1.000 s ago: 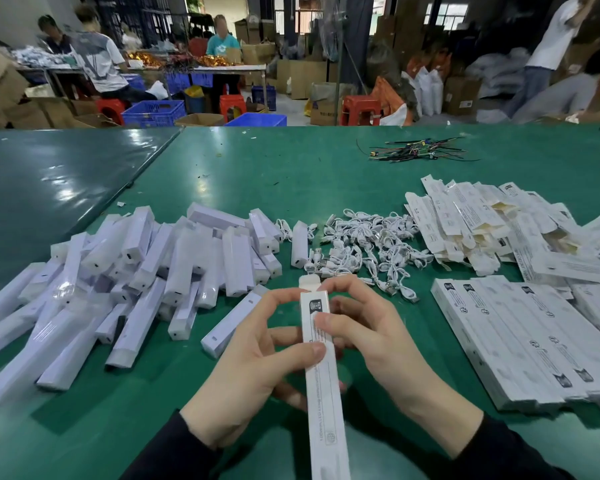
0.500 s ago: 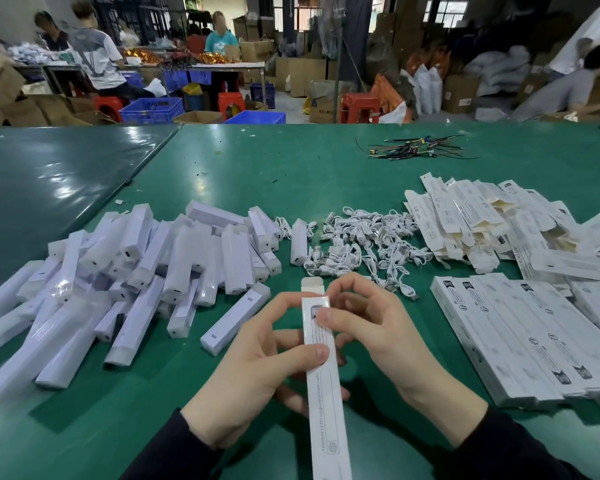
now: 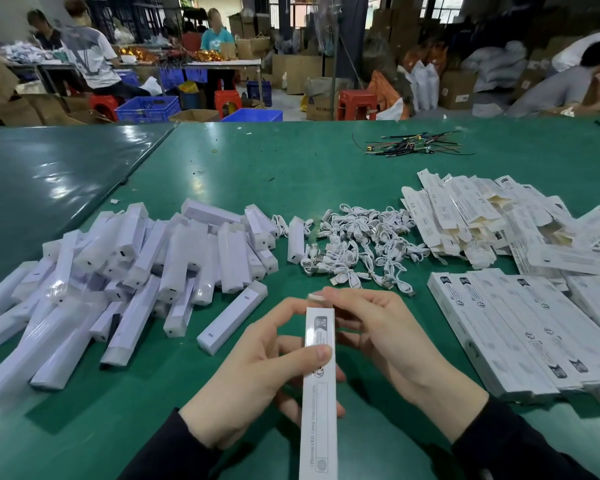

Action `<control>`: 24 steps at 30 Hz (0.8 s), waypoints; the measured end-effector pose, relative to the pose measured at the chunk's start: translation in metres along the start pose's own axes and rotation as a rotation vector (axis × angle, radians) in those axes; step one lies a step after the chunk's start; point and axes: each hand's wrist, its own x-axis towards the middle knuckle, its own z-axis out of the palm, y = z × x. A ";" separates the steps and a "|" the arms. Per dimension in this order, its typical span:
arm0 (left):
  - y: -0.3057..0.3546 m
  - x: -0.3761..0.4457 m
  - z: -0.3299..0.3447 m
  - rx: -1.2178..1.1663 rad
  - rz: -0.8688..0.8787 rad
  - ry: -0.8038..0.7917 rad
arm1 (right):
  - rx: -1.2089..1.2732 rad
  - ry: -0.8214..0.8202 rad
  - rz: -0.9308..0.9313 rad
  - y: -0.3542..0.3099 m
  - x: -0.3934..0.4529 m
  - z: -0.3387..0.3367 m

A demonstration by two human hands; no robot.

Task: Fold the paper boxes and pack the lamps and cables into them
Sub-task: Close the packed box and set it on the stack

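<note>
I hold one long, narrow paper box [image 3: 318, 393] above the near edge of the green table [image 3: 291, 174], its length running away from me. My left hand [image 3: 257, 372] grips it about the middle, thumb laid flat across the printed top face and fingers curled beneath. My right hand [image 3: 385, 337] pinches the far end, where a small end flap [image 3: 315, 297] sticks out past my fingertips.

Open green mat lies just under my wrists and in a wide band beyond the piles, up to a loose bundle of coloured wires [image 3: 413, 145] near the far edge. A seam runs diagonally where a second, glossier table [image 3: 49, 174] meets this one on the left.

To my left, a heap of lamps [image 3: 136, 271] sprawls: smooth white bars, squared at the ends, wrapped in shiny clear film. One of them lies apart, just beside my left hand. Straight ahead sits a tangle of short white cables [image 3: 357, 247], coiled and rubbery. To the right, flat unfolded cartons [image 3: 482, 216] lie scattered, matte card with printed text, and nearer me packed boxes [image 3: 520, 327] lie side by side in a tidy row, their edges crisp.
</note>
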 end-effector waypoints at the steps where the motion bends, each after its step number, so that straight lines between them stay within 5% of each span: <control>1: 0.000 0.000 0.000 -0.002 0.008 0.006 | -0.003 0.000 -0.006 0.000 0.000 -0.001; 24: 0.000 -0.002 0.003 0.023 -0.002 0.069 | -0.099 0.043 0.011 0.001 0.000 -0.004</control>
